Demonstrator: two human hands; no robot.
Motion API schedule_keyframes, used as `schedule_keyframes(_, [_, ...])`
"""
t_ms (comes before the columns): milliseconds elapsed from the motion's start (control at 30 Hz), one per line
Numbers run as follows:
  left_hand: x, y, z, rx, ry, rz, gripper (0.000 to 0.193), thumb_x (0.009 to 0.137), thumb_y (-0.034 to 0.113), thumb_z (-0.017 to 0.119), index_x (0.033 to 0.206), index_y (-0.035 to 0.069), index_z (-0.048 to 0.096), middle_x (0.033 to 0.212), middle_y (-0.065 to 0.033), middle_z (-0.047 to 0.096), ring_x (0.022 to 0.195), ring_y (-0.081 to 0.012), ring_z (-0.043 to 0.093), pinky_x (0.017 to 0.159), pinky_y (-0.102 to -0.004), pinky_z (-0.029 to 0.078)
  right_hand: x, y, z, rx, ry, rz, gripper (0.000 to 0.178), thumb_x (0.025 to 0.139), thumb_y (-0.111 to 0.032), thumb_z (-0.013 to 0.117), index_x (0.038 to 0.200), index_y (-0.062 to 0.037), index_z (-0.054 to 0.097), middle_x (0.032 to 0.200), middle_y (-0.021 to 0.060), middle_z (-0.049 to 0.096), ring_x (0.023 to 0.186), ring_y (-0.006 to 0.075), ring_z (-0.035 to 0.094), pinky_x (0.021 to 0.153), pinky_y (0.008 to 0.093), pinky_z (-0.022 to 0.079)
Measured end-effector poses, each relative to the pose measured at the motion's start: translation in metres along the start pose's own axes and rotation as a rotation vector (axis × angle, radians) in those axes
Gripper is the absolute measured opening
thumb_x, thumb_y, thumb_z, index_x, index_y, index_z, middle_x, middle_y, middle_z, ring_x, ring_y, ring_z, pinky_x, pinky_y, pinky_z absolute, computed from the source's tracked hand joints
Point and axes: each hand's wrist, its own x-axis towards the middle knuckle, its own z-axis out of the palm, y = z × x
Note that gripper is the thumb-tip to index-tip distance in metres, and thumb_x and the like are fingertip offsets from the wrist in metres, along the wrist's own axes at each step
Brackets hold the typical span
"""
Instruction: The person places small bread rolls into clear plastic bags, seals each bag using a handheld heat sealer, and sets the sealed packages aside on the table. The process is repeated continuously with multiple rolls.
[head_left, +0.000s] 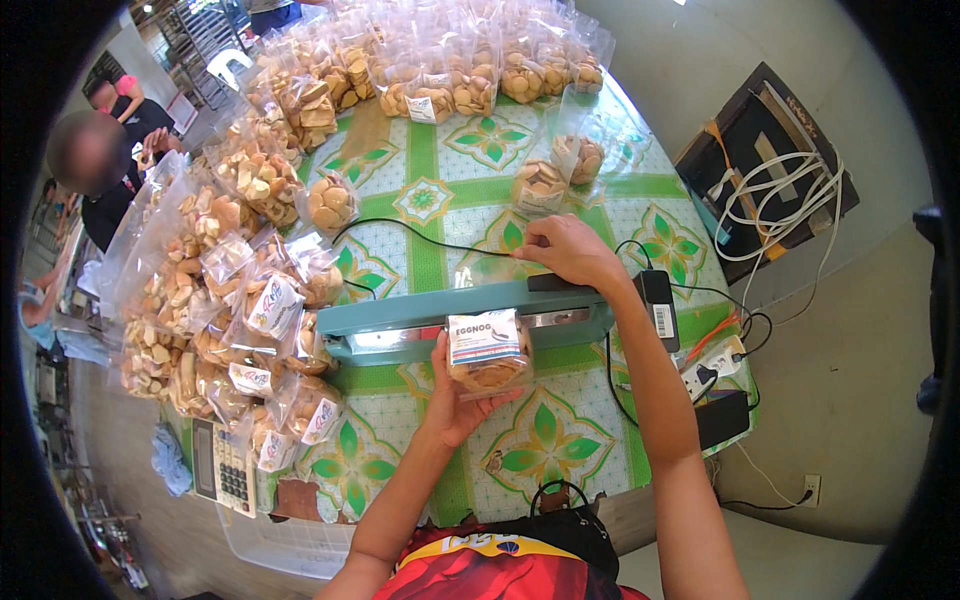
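My left hand (458, 408) cups a clear bag of round cookies (490, 372) with a white printed label, against the front edge of a long teal heat sealer (400, 315). The bag's upper part lies across the sealer. Above the black end of the sealer's arm, my right hand (568, 250) is curled with its fingertips together, near a thin black cable. What those fingers hold, if anything, I cannot make out. Two more bags of cookies (540, 187) stand just beyond my right hand.
Many filled bags (215, 250) crowd the table's left and far sides. A calculator (222, 465) sits at the left front. Right of the sealer are a black power adapter (658, 310) and a white power strip (712, 367). Another person (105, 190) is beyond the left side.
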Motion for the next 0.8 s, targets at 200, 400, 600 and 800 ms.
schedule_keyframes(200, [0.0002, 0.0003, 0.0, 0.002, -0.01, -0.005, 0.086, 0.086, 0.077, 0.035, 0.14, 0.011, 0.043, 0.133, -0.0139, 0.054, 0.115, -0.029, 0.058, 0.089, -0.0459, 0.054, 0.0005, 0.0022, 0.0013, 0.004, 0.008, -0.008, 0.032, 0.082, -0.033, 0.07, 0.077, -0.002, 0.067, 0.08, 0.0167, 0.066, 0.084, 0.034, 0.063, 0.075, 0.0432, 0.048])
schedule_keyframes(400, [-0.0005, 0.0005, 0.0018, 0.014, 0.006, -0.003, 0.086, 0.086, 0.078, 0.035, 0.14, 0.011, 0.044, 0.133, -0.0142, 0.054, 0.114, -0.0289, 0.059, 0.088, -0.0451, 0.055, 0.0008, 0.002, 0.0013, 0.021, 0.001, -0.006, 0.032, 0.082, -0.033, 0.07, 0.077, -0.0018, 0.066, 0.078, 0.0164, 0.067, 0.082, 0.0338, 0.063, 0.074, 0.0429, 0.049])
schedule_keyframes(600, [-0.0002, 0.0008, 0.0021, 0.008, 0.006, -0.009, 0.087, 0.085, 0.078, 0.036, 0.14, 0.011, 0.043, 0.132, -0.0144, 0.055, 0.114, -0.029, 0.059, 0.087, -0.0452, 0.055, 0.0007, 0.0016, 0.001, 0.017, 0.001, -0.006, 0.033, 0.082, -0.033, 0.07, 0.076, -0.0013, 0.066, 0.079, 0.0168, 0.066, 0.084, 0.0336, 0.062, 0.075, 0.0428, 0.048])
schedule_keyframes(800, [-0.0015, 0.0003, 0.0037, 0.024, 0.021, 0.004, 0.087, 0.085, 0.078, 0.036, 0.141, 0.011, 0.043, 0.133, -0.0146, 0.054, 0.115, -0.0294, 0.059, 0.088, -0.0458, 0.055, 0.0, 0.0014, 0.0005, 0.025, 0.001, -0.011, 0.033, 0.082, -0.034, 0.069, 0.076, -0.0013, 0.066, 0.08, 0.0169, 0.066, 0.085, 0.0336, 0.062, 0.075, 0.0431, 0.048])
